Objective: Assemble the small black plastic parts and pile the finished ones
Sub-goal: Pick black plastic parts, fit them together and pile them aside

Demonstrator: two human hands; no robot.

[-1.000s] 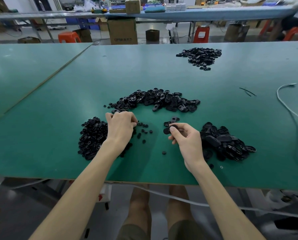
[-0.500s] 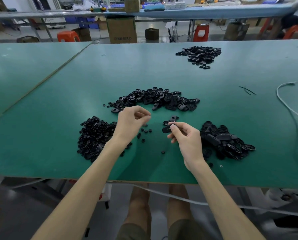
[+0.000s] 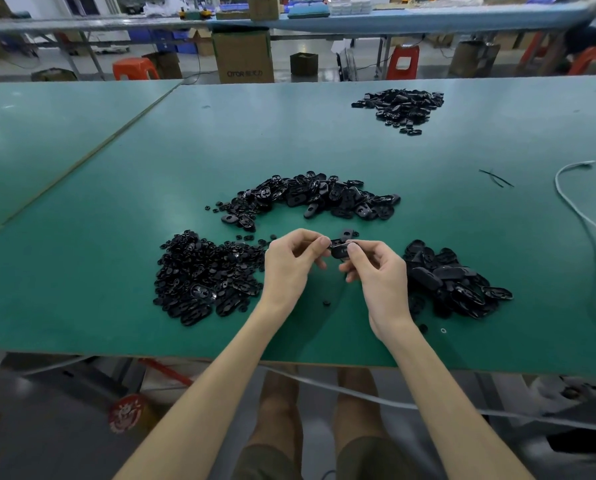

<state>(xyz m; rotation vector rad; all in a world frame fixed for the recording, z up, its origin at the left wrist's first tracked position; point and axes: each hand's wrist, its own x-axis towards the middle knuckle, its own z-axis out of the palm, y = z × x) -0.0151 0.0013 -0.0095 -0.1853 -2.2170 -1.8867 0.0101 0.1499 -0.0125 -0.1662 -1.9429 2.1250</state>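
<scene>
- Your left hand has come up off the loose bits by the left pile and swung across to your right hand, which has hardly shifted. The two now meet just above the counter.
- The part, a black oval piece, is held in the air between both hands, clear of the counter.
- Right fingers: thumb and forefinger pinch the part at its right end.
- Left fingers: they are curled, with thumb and forefinger tips nipping the part's left end. Your fingertips hide whether a small insert sits between them.
- Taking your hands as the clock's centre:
  - the left pile lies at 9 o'clock
  - the mid pile is at 12
  - the right pile is at 3, just beside your right wrist
  - the far pile is well off at 1
  - a white cable trails along the counter at 3, beyond the right pile
- Handling, as a judgement: the part looks light, stiff and smooth, so it may slip or flick away under a squeeze.
- Hold it by the rim along its long edges and leave the middle free for whatever goes in. A short, square press should do.
- I cannot tell which pile takes the finished ones.
</scene>
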